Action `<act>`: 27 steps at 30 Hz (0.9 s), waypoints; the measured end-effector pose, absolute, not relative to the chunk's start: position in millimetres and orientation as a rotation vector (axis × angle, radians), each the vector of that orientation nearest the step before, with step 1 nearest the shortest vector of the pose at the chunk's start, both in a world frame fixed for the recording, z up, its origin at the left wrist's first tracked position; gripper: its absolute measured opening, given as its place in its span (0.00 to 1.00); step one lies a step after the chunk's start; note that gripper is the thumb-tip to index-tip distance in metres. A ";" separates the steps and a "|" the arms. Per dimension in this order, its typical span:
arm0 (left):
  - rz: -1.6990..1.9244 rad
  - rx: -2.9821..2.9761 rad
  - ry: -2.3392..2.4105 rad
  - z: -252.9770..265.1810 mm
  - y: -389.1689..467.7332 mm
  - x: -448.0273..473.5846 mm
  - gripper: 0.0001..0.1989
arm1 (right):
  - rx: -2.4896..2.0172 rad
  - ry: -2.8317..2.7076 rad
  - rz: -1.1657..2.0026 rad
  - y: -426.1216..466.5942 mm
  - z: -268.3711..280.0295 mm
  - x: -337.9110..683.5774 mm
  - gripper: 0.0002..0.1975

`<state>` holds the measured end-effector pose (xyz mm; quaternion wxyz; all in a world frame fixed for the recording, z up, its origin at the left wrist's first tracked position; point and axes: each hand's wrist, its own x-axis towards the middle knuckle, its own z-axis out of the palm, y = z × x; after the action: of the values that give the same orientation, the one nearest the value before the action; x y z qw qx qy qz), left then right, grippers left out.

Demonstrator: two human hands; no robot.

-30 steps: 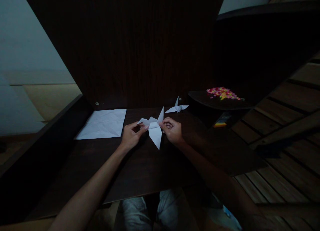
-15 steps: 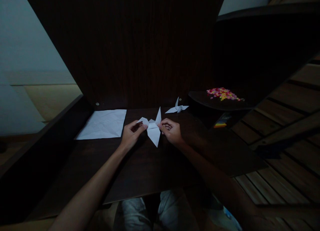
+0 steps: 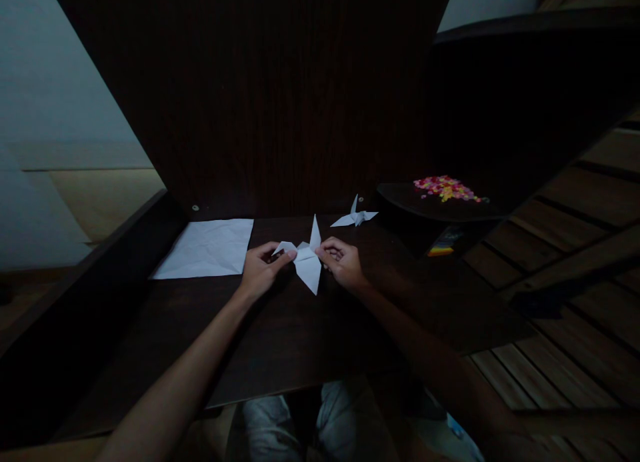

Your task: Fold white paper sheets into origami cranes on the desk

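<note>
Between my hands is a white origami crane (image 3: 308, 269), one wing pointing toward me and a pointed tail rising at its right. My left hand (image 3: 261, 270) pinches it near the bent head end, thumb on top. My right hand (image 3: 343, 262) grips the base of the upright point between thumb and curled fingers. Behind my right hand, a second white paper crane (image 3: 356, 218) rests on the dark desk with its wings spread. To the left of my left hand lies a creased square sheet of white paper (image 3: 204, 249).
The dark wooden desk (image 3: 280, 355) has a raised side panel (image 3: 75, 282) on the left and a tall back panel (image 3: 280, 102). On a rounded shelf (image 3: 400, 202) at the right sits a heap of small pink, red and yellow pieces (image 3: 445, 187). Wooden slats (image 3: 565, 375) show farther right.
The held crane has tilted slightly: its upright point has shifted a little left and its head end has lowered a bit. Both hands keep their grip and have barely moved.
</note>
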<state>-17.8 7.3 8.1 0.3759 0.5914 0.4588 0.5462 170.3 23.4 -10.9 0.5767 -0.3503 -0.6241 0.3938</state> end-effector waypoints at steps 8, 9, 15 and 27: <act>1.377 1.478 1.168 10.4 4.9 -16.9 0.13 | -0.831 -1.421 0.946 22.6 -6.7 169.9 0.14; 1.378 1.474 1.168 10.9 4.5 -16.6 0.13 | -0.835 -1.417 0.945 22.2 -6.4 169.8 0.15; 1.392 1.432 1.116 11.7 3.5 -15.6 0.14 | -0.873 -1.422 0.949 20.8 -3.7 169.8 0.16; 1.350 1.603 1.104 4.1 9.6 -16.5 0.12 | -0.892 -1.370 0.987 23.4 -4.8 172.2 0.17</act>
<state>-16.5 9.6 4.1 0.3767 0.6269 0.4315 0.5280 172.2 23.4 -4.8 0.5777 -0.3811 -0.5857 0.4218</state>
